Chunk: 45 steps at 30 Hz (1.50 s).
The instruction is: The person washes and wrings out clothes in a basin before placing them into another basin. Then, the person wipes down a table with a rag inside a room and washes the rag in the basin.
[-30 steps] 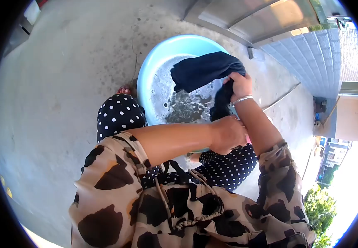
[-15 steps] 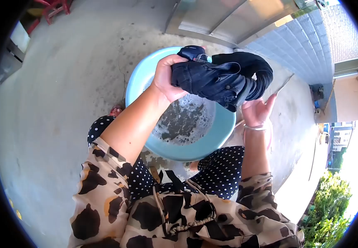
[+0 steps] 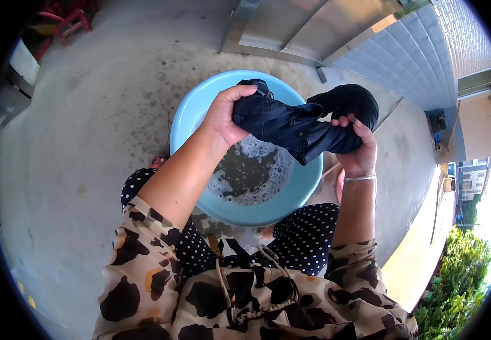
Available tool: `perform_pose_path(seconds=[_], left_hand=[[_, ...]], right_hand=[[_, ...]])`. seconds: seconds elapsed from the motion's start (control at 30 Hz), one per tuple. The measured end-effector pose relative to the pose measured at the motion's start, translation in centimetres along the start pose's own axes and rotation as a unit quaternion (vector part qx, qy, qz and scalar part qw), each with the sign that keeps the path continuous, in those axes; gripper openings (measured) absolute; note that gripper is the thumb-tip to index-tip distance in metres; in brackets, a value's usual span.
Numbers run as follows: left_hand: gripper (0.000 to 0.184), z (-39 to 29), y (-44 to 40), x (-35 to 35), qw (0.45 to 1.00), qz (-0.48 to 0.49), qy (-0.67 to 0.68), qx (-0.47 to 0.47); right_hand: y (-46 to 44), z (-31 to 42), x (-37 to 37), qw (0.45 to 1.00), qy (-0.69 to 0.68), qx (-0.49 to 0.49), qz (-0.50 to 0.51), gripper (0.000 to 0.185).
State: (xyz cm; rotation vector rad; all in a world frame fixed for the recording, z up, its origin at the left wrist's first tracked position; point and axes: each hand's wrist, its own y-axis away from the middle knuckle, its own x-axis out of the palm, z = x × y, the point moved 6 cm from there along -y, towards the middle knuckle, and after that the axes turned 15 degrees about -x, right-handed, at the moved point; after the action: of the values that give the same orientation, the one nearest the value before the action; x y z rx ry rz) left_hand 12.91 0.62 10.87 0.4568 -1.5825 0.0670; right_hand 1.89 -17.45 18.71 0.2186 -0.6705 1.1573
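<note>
A bunched, twisted pair of dark navy trousers stretches between my two hands, above a light blue basin. At one end of the bundle, my left hand is wrapped around the cloth, thumb on top. My right hand grips the other end, its fingers curled over the fabric near a thick loop that bulges upward. Cloudy grey water with white suds shows in the basin under the trousers. The folds hide parts of my fingers.
The basin stands on a concrete floor between my knees in dotted trousers. A metal-framed door and a grey brick wall are beyond it. Part of a pink container shows by my right forearm. A red stool stands far left.
My right hand has gone from an open palm under the trousers to fingers closed around them. The bundle is lower and pulled longer between my hands; my left hand keeps its hold.
</note>
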Motion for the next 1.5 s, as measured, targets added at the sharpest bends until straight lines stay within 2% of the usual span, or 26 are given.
perform_pose_path(seconds=[0.1, 0.17, 0.2, 0.23, 0.27, 0.3, 0.37, 0.4, 0.43, 0.5, 0.57, 0.6, 0.63, 0.7, 0.77, 0.83, 0.87, 0.93, 1.0, 1.07, 1.1, 1.17, 1.2, 1.27, 1.4, 1.5], left_hand=[[0.028, -0.3, 0.0, -1.1, 0.999, -0.015, -0.015, 0.035], [0.029, 0.5, -0.8, -1.3, 0.999, 0.044, -0.012, 0.001], [0.030, 0.5, -0.5, -0.7, 0.999, 0.032, -0.029, 0.018], [0.030, 0.9, -0.1, 0.9, 0.999, 0.034, -0.028, 0.015], [0.029, 0.8, 0.7, 2.9, 0.985, 0.029, -0.148, 0.084], [0.030, 1.0, 1.6, 4.9, 0.952, 0.022, -0.265, 0.152], [0.026, 3.5, 3.5, 8.9, 0.833, 0.056, -0.493, 0.245], [0.025, 5.2, 4.4, 10.0, 0.780, 0.060, -0.561, 0.270], [0.024, 6.9, 5.3, 10.7, 0.722, 0.062, -0.624, 0.293], [0.027, 9.7, 6.4, 10.2, 0.626, 0.062, -0.693, 0.352], [0.026, 11.9, 7.4, 10.0, 0.538, 0.060, -0.740, 0.399], [0.020, 13.1, 7.1, 9.5, 0.487, 0.056, -0.778, 0.393], [0.020, 13.7, 6.9, 8.9, 0.489, 0.054, -0.778, 0.392], [0.011, 15.0, 6.2, 7.9, 0.424, 0.034, -0.807, 0.410], [0.006, 15.8, 5.2, 6.2, 0.421, 0.033, -0.802, 0.422], [0.009, 15.6, 4.9, 5.5, 0.384, 0.013, -0.816, 0.433], [0.012, 15.6, 4.7, 5.1, 0.365, 0.007, -0.828, 0.426], [0.012, 16.1, 4.2, 3.8, 0.360, 0.012, -0.832, 0.422], [0.013, 16.4, 4.0, 3.1, 0.355, 0.020, -0.836, 0.418], [0.015, 16.9, 3.6, 2.5, 0.290, -0.007, -0.867, 0.404], [0.015, 16.8, 3.8, 2.7, 0.292, -0.005, -0.866, 0.405], [0.012, 16.9, 3.2, 2.1, 0.285, -0.022, -0.912, 0.294], [0.012, 17.2, 2.9, 1.6, 0.286, -0.020, -0.912, 0.294], [0.014, 17.8, 1.8, 0.1, 0.376, -0.003, -0.882, 0.283], [0.014, 17.9, 2.4, -0.9, 0.365, 0.042, -0.867, 0.337], [0.012, 17.6, 2.6, -0.9, 0.390, 0.035, -0.847, 0.360]], right_hand=[[0.8, -1.1, -0.4, 0.998, 0.025, 0.052, -0.012, 0.014], [1.0, -1.9, -2.3, 0.993, 0.061, 0.073, -0.067, 0.011], [1.1, -2.2, -2.8, 0.986, 0.096, 0.051, -0.125, 0.011], [1.2, -2.6, -3.3, 0.982, 0.134, 0.041, -0.130, 0.011], [1.3, -3.2, -4.0, 0.976, 0.157, 0.038, -0.148, 0.011], [1.3, -3.9, -4.5, 0.969, 0.180, 0.038, -0.165, 0.011], [1.7, -5.9, -2.9, 0.972, 0.095, 0.107, -0.189, 0.010], [1.7, -6.3, -2.6, 0.970, 0.101, 0.084, -0.204, 0.010], [1.6, -6.7, -3.2, 0.954, 0.161, 0.108, -0.231, 0.011], [0.1, -6.8, -1.8, 0.960, 0.200, 0.169, -0.095, 0.013], [0.2, -7.7, 0.5, 0.958, 0.202, 0.184, -0.084, 0.015], [-0.1, -8.5, 1.0, 0.963, 0.176, 0.193, -0.063, 0.016], [-0.6, -9.2, 1.6, 0.968, 0.149, 0.198, -0.042, 0.016], [-1.2, -10.5, 1.9, 0.966, 0.125, 0.219, -0.062, 0.017], [-1.0, -11.8, 2.6, 0.951, 0.185, 0.245, -0.034, 0.017], [-0.9, -12.6, 2.8, 0.949, 0.196, 0.242, -0.043, 0.015], [-0.9, -12.7, 2.9, 0.949, 0.225, 0.217, -0.028, 0.015], [-0.6, -13.0, 2.9, 0.947, 0.259, 0.189, -0.012, 0.014], [-0.3, -13.1, 2.6, 0.955, 0.255, 0.145, -0.049, 0.010], [0.3, -13.2, 2.6, 0.956, 0.254, 0.133, -0.066, 0.007], [0.6, -13.2, 2.6, 0.957, 0.251, 0.121, -0.080, 0.013], [1.0, -13.3, 2.9, 0.959, 0.250, 0.113, -0.073, 0.015], [1.3, -13.2, 3.4, 0.956, 0.265, 0.108, -0.064, 0.017], [1.9, -13.2, 4.0, 0.954, 0.277, 0.099, -0.056, 0.018], [2.4, -13.8, 3.9, 0.942, 0.325, 0.074, -0.033, 0.015], [2.8, -13.7, 3.5, 0.941, 0.327, 0.066, -0.053, 0.019]])
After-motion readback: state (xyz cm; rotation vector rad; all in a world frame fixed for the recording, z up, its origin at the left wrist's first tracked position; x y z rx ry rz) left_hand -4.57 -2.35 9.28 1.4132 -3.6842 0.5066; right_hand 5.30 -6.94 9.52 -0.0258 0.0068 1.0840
